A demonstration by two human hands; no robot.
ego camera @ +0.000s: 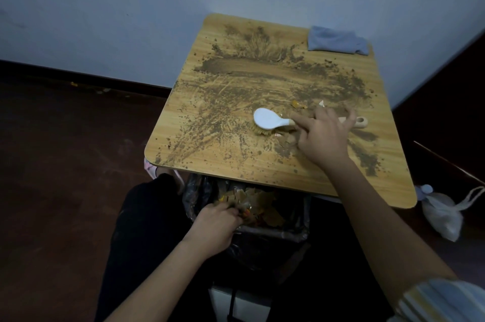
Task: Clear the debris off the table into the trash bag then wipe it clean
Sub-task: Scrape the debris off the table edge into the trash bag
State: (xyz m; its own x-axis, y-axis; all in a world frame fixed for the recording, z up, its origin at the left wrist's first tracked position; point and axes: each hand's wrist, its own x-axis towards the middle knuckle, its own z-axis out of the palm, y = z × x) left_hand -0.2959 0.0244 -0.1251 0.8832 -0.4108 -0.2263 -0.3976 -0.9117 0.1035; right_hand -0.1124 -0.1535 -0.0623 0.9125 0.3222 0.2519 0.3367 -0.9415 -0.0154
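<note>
A small wooden table (309, 180) is smeared with brown dirt (252, 69) and dotted with crumbs. A white-backed brush (270, 119) with tan bristles lies on it, bristles down, among torn paper scraps (288, 141). My right hand (325, 138) rests over the brush's handle, forefinger stretched along its neck. Below the table's near edge hangs a black trash bag (283, 232) holding yellow paper scraps. My left hand (217, 224) grips the bag's left rim, holding it up to the table edge.
A folded blue cloth (338, 40) lies on the table's far right corner. A white drawstring bag (443, 214) sits on the dark floor at the right. A pale wall stands close behind the table, dark flooring to the left.
</note>
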